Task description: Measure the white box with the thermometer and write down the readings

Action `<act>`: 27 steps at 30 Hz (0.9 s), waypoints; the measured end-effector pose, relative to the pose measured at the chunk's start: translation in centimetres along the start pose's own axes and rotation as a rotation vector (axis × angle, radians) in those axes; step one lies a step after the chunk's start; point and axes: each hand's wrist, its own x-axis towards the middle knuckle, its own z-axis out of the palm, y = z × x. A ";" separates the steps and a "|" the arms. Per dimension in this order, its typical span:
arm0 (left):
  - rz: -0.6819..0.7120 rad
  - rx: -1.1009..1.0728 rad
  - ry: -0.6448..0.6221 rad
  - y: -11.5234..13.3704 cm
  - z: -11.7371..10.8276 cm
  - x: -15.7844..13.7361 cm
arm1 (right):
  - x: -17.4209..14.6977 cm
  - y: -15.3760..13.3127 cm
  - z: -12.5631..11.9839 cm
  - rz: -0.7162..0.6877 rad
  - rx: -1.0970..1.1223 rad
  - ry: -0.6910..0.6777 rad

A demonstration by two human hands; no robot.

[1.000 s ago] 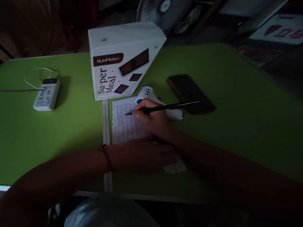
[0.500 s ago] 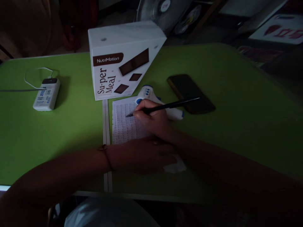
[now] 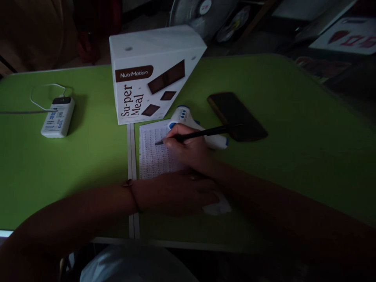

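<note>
So your right hand (image 3: 192, 147) has the pen (image 3: 202, 133) pinched between thumb and fingers, tip down at the rows of writing on the paper (image 3: 151, 156). Paper's on the green counter (image 3: 96, 156), right beside the pale seam strip. Your left hand (image 3: 176, 194), the one with the wrist band (image 3: 135, 197), lies palm down across the paper's near part, just below your right wrist. It's too dark to tell how those fingers are set, or whether they grip the white bit (image 3: 217, 205) poking out beneath. The box (image 3: 133, 94) stands behind the paper, a white gadget (image 3: 183, 116) sits partly behind your right hand, and your phone (image 3: 237, 117) lies beyond it.
</note>
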 end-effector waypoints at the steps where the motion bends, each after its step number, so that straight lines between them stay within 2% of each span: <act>1: -0.002 -0.005 0.006 0.0 -0.1 0.0 | 0.0 0.0 0.0 -0.002 -0.014 -0.007; 8: -0.034 0.013 -0.100 0.2 -0.7 0.2 | 0.0 0.4 0.0 -0.030 -0.015 -0.018; 13: -0.024 0.014 -0.068 0.1 -0.4 0.2 | 0.1 0.4 0.1 -0.007 -0.007 0.038; 17: -0.010 0.000 -0.034 0.1 -0.2 0.0 | 0.1 0.2 0.0 -0.003 0.001 -0.006; 27: -0.041 -0.008 -0.133 0.3 -0.9 0.3 | 0.0 0.3 0.2 -0.011 0.002 0.041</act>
